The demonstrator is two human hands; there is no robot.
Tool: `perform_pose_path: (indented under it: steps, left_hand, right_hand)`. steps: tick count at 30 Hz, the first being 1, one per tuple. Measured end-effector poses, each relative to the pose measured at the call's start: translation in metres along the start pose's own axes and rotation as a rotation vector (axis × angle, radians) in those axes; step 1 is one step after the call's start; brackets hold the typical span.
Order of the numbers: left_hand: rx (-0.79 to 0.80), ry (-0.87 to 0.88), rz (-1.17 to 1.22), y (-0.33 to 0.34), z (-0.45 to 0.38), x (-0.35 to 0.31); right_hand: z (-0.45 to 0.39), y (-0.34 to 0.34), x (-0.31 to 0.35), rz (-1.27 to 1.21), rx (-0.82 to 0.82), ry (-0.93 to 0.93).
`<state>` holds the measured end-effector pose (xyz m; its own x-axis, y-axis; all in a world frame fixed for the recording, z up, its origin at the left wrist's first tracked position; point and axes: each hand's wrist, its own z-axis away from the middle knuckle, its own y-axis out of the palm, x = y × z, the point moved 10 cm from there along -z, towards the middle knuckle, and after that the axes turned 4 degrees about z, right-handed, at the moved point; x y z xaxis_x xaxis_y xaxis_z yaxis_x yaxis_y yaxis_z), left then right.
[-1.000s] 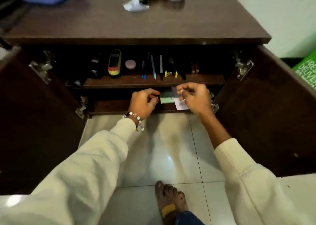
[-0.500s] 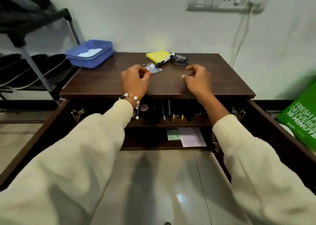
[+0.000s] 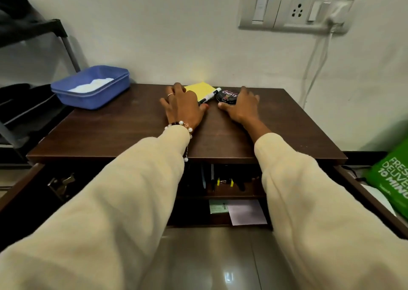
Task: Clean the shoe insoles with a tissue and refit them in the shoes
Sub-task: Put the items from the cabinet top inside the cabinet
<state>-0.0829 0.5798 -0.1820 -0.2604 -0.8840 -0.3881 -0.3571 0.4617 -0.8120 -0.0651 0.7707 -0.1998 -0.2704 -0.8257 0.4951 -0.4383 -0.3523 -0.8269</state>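
Tissue, white and crumpled in the blue plastic tub [image 3: 92,86] at the dark wooden tabletop [image 3: 132,133] corner, is your target: both hands' fingers lie spread, holding nothing, so reach left [image 3: 183,106] and pinch one sheet lightly.

Soft, even indoor light falls on the dark brown wooden counter [image 3: 276,122], with white glare streaks on the glossy grey floor tiles [image 3: 227,274], deep shadow inside the open cabinet, blurred cream sleeves up close, and wide-angle bending at the edges.
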Motion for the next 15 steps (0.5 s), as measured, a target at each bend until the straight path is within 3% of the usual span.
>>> perform_pose_path:
  steps: [3, 8, 15]
  left_hand:
    - [-0.036, -0.023, -0.027, -0.003, -0.003, -0.001]
    - [-0.063, -0.067, -0.022, -0.011, 0.000, 0.000]
    - [-0.148, -0.265, 0.346, -0.056, 0.043, 0.020]
  right_hand:
    - [-0.004, 0.003, -0.001, 0.017, -0.028, 0.006]
    - [0.005, -0.009, -0.008, -0.171, -0.083, 0.025]
    - [0.050, -0.034, -0.030, -0.491, -0.142, 0.146]
